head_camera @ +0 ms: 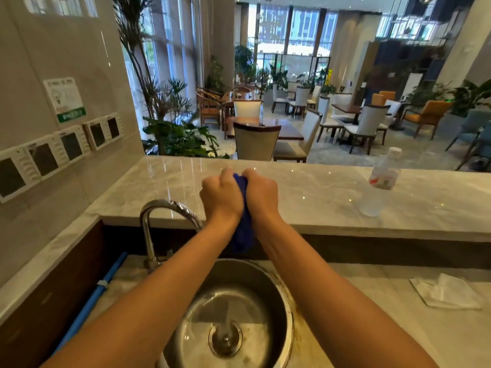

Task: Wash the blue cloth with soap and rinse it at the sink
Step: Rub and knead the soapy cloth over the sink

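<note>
The blue cloth [244, 229] is bunched between both my hands, held up above the round steel sink [285, 301]. My left hand [221, 193] grips its left side with curled fingers. My right hand [261, 192] grips its right side, knuckles pressed close to the left. A tail of the cloth hangs down between my wrists. The chrome faucet [159, 219] curves from the left toward my left wrist. No soap is in view.
A raised marble counter [318, 192] runs behind the sink with a clear plastic bottle [380, 184] on its right. A folded white cloth [449, 290] lies on the lower counter at right. A blue pipe [90, 301] slants at left.
</note>
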Motion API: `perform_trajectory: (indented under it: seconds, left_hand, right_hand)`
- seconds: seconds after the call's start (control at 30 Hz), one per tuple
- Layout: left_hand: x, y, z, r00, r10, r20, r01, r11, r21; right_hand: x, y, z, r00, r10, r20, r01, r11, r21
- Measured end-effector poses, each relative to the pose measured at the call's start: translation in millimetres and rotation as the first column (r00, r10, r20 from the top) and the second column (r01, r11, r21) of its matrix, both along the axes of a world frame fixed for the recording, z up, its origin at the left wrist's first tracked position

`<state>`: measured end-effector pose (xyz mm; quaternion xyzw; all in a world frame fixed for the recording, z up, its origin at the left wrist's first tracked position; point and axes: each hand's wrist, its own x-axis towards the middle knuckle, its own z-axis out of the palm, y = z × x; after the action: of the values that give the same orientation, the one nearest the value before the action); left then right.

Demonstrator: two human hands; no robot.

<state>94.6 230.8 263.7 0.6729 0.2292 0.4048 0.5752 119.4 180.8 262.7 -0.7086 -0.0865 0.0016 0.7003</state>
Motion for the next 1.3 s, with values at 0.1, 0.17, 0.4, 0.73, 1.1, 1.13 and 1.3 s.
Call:
perform_trajectory:
  seconds: [0.1, 0.17, 0.4, 0.73, 1.1, 1.13, 1.3]
  left_hand:
    - [-13, -12, -26, 0.999, -0.041, -0.035, 0.045, 0.991, 0.124]
    - [-9, 3, -38, 0.996, 0.001, -0.086, 0.0, 1.0, 0.02]
    - [-37, -28, -78, 0.997, -0.049, -0.062, 0.051, 0.998, 0.026]
    - [-48, -34, -65, 0.994, -0.089, -0.06, 0.093, 0.993, 0.071]
    - [-28, -17, -43, 0.997, -0.075, -0.026, 0.075, 0.997, -0.011]
    - [-23, -9, -40, 0.998, -0.06, -0.014, 0.059, 0.994, -0.097]
    - [-38, -34, -43, 0.976, -0.213, 0.053, 0.209, 0.975, 0.073]
  right_hand:
    - [0, -4, -28, 0.999, 0.025, -0.029, -0.029, 0.984, -0.175]
    - [-18, -1, -53, 0.998, 0.048, 0.029, -0.039, 0.97, -0.241]
    - [-12, -15, -82, 0.989, 0.02, -0.146, -0.046, 0.983, -0.178]
    - [-19, -20, -82, 0.994, 0.04, -0.098, -0.061, 0.974, -0.219]
    - [-37, -23, -54, 0.999, 0.036, 0.008, -0.035, 0.994, -0.1]
    - [-47, -22, -53, 0.998, 0.063, 0.005, -0.063, 0.997, -0.034]
    - [-20, -31, -37, 1.0, -0.025, -0.007, 0.026, 0.999, 0.037]
